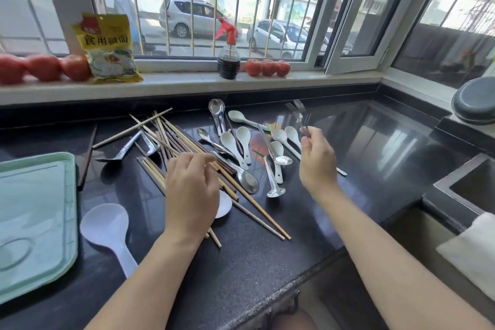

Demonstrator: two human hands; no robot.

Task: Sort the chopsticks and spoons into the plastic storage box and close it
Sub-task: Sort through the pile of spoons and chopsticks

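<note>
Black polished stone makes the tabletop (267, 262), and on it my things lie in a loose heap. From the centre of this heap, the chopsticks (171, 139) spread toward ten o'clock, some pale wood and some dark brown, crossing one over another. The spoons (242, 139) are toward one o'clock, white ceramic ones mixed with steel ones. A steel ladle (126, 149) lies among the chopsticks at nine o'clock, and a big white plastic rice paddle (105, 228) lies apart at seven o'clock.

The pale green plastic storage box (34, 220) sits at the left edge, at about eight o'clock, with its lid on top. One dark chopstick (87, 158) lies just beside its right rim.

My left hand (191, 193) hovers over the chopsticks with fingers curled loosely; I cannot tell if the fingertips pinch one stick. A white spoon (223, 205) is partly hidden under this hand. My right hand (317, 158) is raised over the spoons, fingers bent, and seems to pinch something thin, but this part is blurred.

On the windowsill (187, 82) at twelve o'clock stand a yellow bag (107, 48) with the writing 食用碱面, tomatoes (45, 67) and a small bottle with red sprayer (227, 53).
</note>
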